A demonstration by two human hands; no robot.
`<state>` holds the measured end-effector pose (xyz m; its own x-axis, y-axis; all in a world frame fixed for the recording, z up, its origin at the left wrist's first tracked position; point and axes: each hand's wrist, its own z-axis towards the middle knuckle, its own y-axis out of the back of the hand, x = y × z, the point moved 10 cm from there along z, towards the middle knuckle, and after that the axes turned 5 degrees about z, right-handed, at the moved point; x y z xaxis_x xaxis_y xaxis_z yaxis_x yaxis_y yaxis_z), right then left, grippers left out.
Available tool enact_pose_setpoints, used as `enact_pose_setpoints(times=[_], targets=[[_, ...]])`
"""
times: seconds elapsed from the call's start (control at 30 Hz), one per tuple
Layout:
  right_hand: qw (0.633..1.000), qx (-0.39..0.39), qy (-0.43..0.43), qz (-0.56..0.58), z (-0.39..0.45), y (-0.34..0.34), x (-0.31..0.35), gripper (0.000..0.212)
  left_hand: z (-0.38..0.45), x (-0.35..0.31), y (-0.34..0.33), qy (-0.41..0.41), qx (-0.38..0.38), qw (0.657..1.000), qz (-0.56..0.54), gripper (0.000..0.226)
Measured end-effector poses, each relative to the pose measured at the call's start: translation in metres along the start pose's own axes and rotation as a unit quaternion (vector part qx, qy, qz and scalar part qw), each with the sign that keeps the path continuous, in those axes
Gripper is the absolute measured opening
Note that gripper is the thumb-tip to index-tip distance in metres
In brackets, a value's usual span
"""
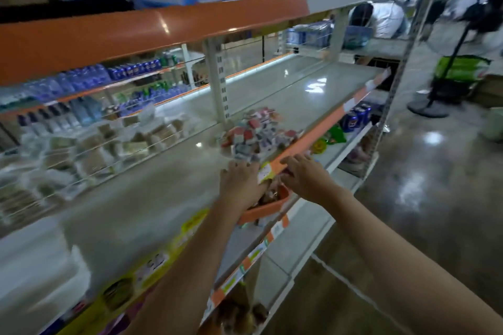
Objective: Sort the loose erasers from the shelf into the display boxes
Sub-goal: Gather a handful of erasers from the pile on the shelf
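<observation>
A pile of loose erasers [257, 133] in red, white and blue wrappers lies on the grey shelf [152, 185], near its orange front edge. My left hand [239, 179] rests flat on the shelf just in front of the pile, fingers spread. To its right, my right hand [304, 174] reaches over the shelf's edge with fingers slightly bent, holding nothing I can see. An orange tray [261, 212] with small items sits on the lower shelf under both hands. The image is blurred by motion.
An orange-fronted upper shelf [152, 32] hangs overhead. A wire divider [89, 160] and packaged goods stand behind on the left, with bottles further back. The right part of the shelf is bare. A fan stand [435, 95] and a crouching person [381, 19] are at the right.
</observation>
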<state>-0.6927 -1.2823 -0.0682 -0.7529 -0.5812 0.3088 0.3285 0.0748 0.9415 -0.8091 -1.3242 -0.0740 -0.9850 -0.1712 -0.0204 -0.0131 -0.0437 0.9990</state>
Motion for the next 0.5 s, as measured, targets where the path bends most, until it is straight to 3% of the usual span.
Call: enact_pose_setpoints(times=[0.4,0.5], targets=[[0.999,0.030,-0.009,0.037,0.161,0.015,-0.114,0.046,0.195,-0.010,0.000,0.024,-0.068,0.997,-0.010,0.060],[0.998,0.038,0.010,0.041,0.197,0.006,-0.128,0.045,0.223,0.008,-0.005,0.062,-0.067,0.996,-0.012,0.043]])
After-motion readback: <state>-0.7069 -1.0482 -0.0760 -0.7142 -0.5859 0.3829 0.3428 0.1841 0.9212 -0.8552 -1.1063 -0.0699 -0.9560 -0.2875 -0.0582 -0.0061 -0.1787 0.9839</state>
